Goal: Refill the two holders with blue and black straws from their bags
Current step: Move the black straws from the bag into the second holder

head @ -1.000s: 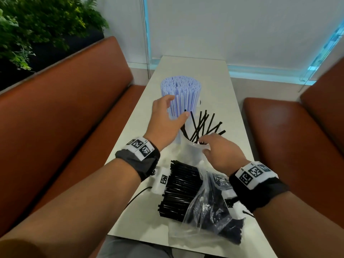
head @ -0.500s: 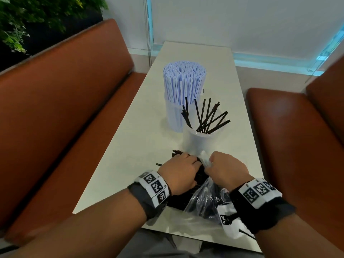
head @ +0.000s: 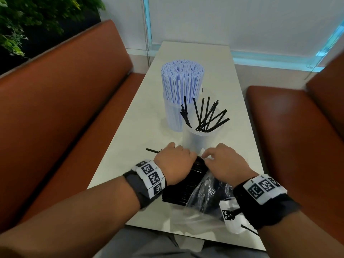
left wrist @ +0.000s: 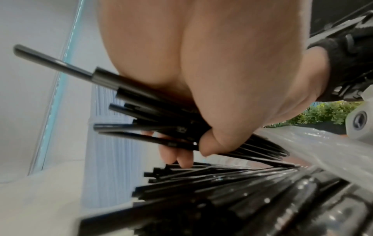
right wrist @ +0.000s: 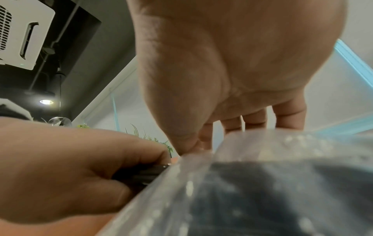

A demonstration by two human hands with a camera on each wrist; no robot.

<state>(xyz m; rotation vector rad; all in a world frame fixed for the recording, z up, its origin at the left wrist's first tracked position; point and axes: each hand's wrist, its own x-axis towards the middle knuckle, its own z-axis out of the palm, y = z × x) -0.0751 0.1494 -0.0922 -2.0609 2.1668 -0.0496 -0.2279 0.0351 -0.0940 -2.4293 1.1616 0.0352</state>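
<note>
Two clear holders stand mid-table: the far one (head: 174, 116) is packed with blue straws (head: 182, 81), the near one (head: 201, 140) has several loose black straws (head: 206, 116) leaning in it. A pile of black straws (head: 186, 187) lies at the near edge, half inside a clear plastic bag (head: 202, 200). My left hand (head: 175, 161) grips a bunch of black straws (left wrist: 153, 121) lifted off the pile. Beside it, my right hand (head: 221, 162) pinches the rim of the bag (right wrist: 232, 159) between thumb and fingers.
The narrow white table (head: 212, 58) runs away from me between two brown benches, one at left (head: 61, 101), one at right (head: 290, 127). A plant (head: 28, 19) stands behind the left bench. A single black straw (head: 151, 150) sticks out left of my left hand.
Both hands came down from the near holder to the bag. The left hand has taken hold of a bunch of black straws; the right has taken the bag's rim.
</note>
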